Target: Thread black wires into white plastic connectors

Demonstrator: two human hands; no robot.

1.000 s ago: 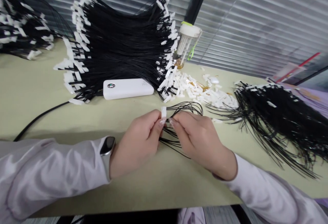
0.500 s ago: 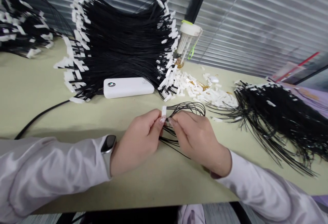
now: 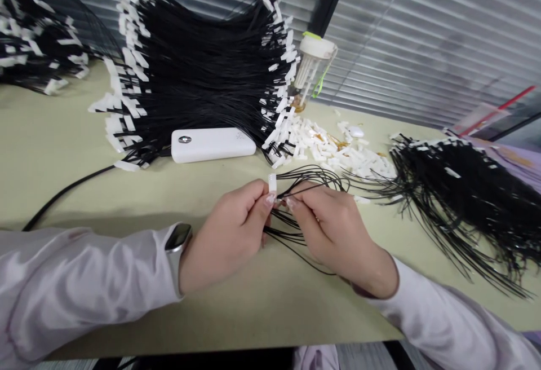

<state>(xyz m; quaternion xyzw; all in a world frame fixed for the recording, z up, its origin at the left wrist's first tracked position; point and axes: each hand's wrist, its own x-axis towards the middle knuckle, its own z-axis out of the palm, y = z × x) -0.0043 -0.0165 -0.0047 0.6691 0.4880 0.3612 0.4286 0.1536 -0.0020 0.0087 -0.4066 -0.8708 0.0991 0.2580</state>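
Observation:
My left hand (image 3: 230,234) pinches a small white connector (image 3: 272,183), upright between thumb and forefinger, above the table near the middle. Several thin black wires (image 3: 313,171) run to the right from the connector. My right hand (image 3: 338,229) is closed just right of it, with thumb and forefinger pinching a black wire. More black wires (image 3: 287,236) pass below and behind my fingers, and one loose end curves under my right hand. The fingertips partly hide where wire and connector meet.
A white power bank (image 3: 213,145) lies before a large stack of black cables (image 3: 207,65). Loose white connectors (image 3: 338,147) are piled right of it, near a clear bottle (image 3: 311,65). Black wires (image 3: 469,195) spread at the right; another cable bundle (image 3: 34,43) sits far left.
My right hand has moved slightly right, away from the connector, and the wires beside it have shifted. My left hand still holds the connector in nearly the same place.

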